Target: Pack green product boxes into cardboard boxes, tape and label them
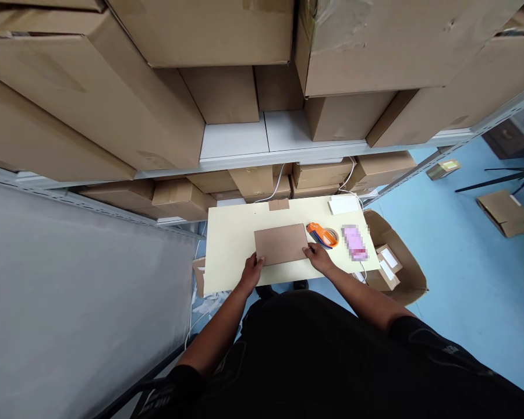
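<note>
A flat brown cardboard box is over the middle of the pale yellow table. My left hand grips its lower left corner, thumb on top and fingers hidden at the side. At the right edge, my right hand is closed on the same box, thumb over its face. Just beyond my right hand lies an orange and blue tape dispenser with a roll of tape in it. A pixelated pink item is farther right on the table.
A white flat box and a small cardboard piece lie at the table's back. Shelves stacked with cartons rise behind. Right of the table, an open carton holds small labelled boxes. A grey wall stands left.
</note>
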`<state>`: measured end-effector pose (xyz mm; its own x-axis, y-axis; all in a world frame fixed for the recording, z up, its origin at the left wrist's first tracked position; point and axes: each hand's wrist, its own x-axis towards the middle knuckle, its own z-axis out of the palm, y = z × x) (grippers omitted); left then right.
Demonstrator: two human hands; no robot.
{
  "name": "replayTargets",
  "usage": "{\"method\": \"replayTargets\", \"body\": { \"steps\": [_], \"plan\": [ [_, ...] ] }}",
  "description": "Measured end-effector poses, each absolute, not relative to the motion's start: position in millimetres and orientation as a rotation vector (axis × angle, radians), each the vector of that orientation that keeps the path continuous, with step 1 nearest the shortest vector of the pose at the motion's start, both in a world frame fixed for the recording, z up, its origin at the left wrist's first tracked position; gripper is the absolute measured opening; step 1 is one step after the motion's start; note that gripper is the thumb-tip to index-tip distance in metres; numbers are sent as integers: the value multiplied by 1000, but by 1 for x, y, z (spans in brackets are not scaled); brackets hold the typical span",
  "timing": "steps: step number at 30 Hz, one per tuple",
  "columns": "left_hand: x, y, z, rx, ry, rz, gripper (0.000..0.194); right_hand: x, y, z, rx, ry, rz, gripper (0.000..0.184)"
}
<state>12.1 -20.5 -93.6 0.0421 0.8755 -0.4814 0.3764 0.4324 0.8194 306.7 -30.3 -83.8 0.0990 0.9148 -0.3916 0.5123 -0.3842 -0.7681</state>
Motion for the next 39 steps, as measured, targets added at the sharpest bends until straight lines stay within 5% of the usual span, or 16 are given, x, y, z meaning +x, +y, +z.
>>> {"method": "replayTargets", "body": {
  "steps": [8, 19, 25, 32, 39],
  "plan": [
    [-12, -23, -94, 1244, 1693, 599, 48, 338, -33, -81, -2270, -1756, 504, 42],
    [6, -33, -21, 1590, 1572, 794, 28, 356, 7, -99, -2519, -1688, 741, 41],
    [52, -11, 21, 1974, 1188, 613, 22, 372, -37, -74, -2117, -1275, 856, 49],
    [142, 48, 54, 1511, 1073, 448, 45, 360, -81, -28, -1568, -1147, 1035, 45],
    [177, 65, 62, 1505, 1023, 305, 30, 366, -96, -16, -1519, -1100, 1093, 41]
  ]
}}
